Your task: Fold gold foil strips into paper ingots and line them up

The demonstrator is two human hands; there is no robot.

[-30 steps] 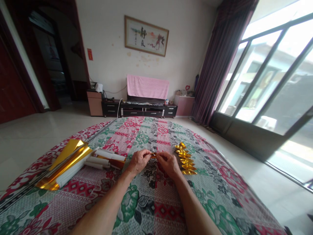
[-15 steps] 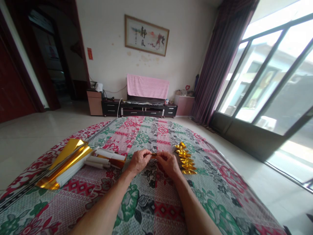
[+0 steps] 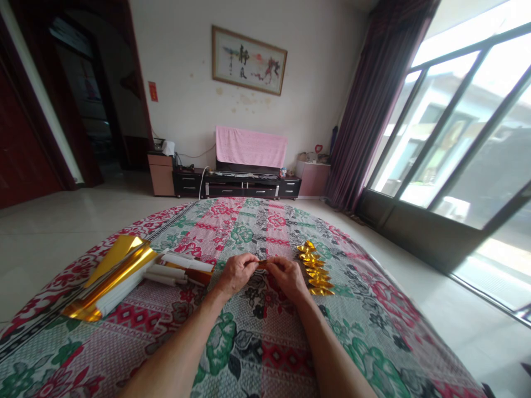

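My left hand and my right hand meet above the middle of the table, fingers pinched. Between them they hold a small strip of folded gold foil paper by its two ends; most of it is hidden by my fingers. Right of my right hand stands a row of several folded gold foil pieces, pointed at their ends. To the left of my left hand lie rolled and curled sheets of gold foil paper with white backs, and smaller white rolls beside them.
A flowered red, green and grey cloth covers the round table. Beyond it, a low black cabinet carries something draped with a pink cloth. A purple curtain and glass doors are on the right.
Very little differs. My right fingers have shifted slightly to the right along the foil paper, so a bit more of it shows between the hands.
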